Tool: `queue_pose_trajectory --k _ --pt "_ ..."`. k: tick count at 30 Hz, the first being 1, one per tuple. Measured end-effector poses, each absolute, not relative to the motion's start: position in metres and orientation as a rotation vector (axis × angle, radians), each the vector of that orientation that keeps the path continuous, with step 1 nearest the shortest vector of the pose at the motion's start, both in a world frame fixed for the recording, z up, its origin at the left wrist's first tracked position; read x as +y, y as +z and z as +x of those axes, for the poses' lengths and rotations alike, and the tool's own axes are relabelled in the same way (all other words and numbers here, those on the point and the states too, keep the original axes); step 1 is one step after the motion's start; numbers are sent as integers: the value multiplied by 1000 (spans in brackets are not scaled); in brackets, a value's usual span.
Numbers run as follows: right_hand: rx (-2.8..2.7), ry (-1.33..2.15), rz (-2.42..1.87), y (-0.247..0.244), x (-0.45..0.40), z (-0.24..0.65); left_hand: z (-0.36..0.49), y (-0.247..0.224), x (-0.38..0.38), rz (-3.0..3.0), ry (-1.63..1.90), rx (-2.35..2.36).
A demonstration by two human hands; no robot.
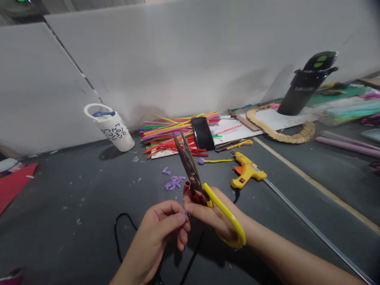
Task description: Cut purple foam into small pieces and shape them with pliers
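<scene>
My left hand (166, 225) pinches a tiny purple piece (185, 212) between thumb and finger at the lower centre. Touching it from the right, my right hand (210, 213) holds scissors (194, 178) with yellow handles, their blades pointing up and slightly apart. Something dark red shows at the fingertips of that hand, partly hidden by the scissors. Beyond my hands lies a small pile of purple cut pieces (174, 182). A purple flower-like bud on a yellow-green stem (218, 161) rests to the right of the pile.
A yellow glue gun (247, 170) lies right of centre, a clear glue stick (314, 227) behind it. Colourful pipe cleaners (166, 132) and a black phone (203, 133) are farther back. A white cup (117, 130) stands left, a black bottle (304, 89) right, beside a straw-coloured ring (282, 136).
</scene>
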State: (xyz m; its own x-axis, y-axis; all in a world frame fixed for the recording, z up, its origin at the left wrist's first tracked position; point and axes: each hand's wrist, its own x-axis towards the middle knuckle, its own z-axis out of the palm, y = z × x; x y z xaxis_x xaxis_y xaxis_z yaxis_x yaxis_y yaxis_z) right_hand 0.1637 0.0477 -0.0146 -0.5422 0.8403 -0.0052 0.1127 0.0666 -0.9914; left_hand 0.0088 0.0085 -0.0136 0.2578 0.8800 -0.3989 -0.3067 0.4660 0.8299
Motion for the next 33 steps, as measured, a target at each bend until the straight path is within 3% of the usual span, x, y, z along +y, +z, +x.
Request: queue_pose_trajectory --k 8,16,25,33 --pt "-1618 1570 -987 -17 46 162 11 -12 10 829 1065 1150" --pt "-1714 1499 -1044 -4 45 162 11 -17 10 964 998 1189" --pt "-1715 1558 -942 -13 46 165 9 -15 12 732 910 1023" --pt "-1653 1823 -768 -18 47 169 7 -15 10 676 881 945"
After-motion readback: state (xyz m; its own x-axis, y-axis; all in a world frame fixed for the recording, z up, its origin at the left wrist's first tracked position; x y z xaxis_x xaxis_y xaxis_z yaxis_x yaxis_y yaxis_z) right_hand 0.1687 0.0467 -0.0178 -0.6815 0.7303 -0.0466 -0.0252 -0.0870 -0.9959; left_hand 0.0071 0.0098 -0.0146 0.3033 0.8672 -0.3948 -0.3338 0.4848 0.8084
